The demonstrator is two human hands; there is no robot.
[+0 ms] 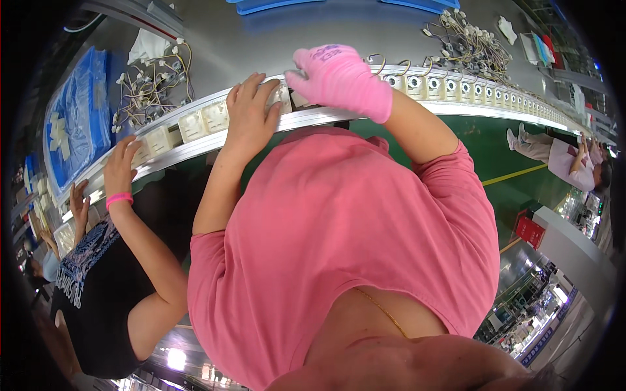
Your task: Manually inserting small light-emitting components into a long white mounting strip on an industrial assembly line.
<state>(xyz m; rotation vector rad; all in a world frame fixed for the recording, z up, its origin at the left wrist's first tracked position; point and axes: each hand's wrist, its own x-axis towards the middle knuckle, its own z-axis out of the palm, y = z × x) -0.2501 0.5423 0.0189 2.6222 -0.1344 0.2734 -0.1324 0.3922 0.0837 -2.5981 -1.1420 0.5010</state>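
Worn: plain pink top [345, 241], loose short sleeves [450, 169], at the centre of the frame. Right hand [342, 78], upper centre: pink glove [336, 81], gathered cuff [380, 101], purple marking [327, 52] across its back. Thin gold-coloured chain [385, 311] inside the neckline [345, 290], lower centre.

The left hand [253, 120] (bare) partly hides what seems a white block [284, 98].

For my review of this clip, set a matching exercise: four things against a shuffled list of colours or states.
Things
1. Wearer's right hand
2. Wearer's left hand
3. Plastic-lined tray
4. Floor

Colours or states
A. Green
B. Bare, at the row of white housings
C. Blue
D. In a pink glove

Pairs: 1-D, 2-B, 3-C, 4-A
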